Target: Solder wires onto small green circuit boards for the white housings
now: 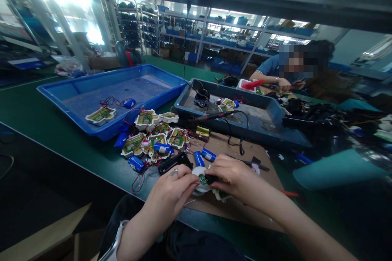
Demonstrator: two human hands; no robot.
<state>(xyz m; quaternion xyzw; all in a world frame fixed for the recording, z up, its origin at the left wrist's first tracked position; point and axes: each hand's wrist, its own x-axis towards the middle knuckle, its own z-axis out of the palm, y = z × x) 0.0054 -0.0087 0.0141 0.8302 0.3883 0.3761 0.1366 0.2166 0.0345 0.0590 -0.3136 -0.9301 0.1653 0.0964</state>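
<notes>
Left hand (173, 189) and right hand (228, 177) both pinch a small green circuit board (202, 180) over a white round shell (200, 185) at the counter (45, 126) edge; its thin wires could snag and tear if pulled.

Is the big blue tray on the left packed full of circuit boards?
No, the blue tray holds only one board assembly and a battery.

glossy blue plastic tray (92, 126), matt brown cardboard mat (232, 208).
</notes>
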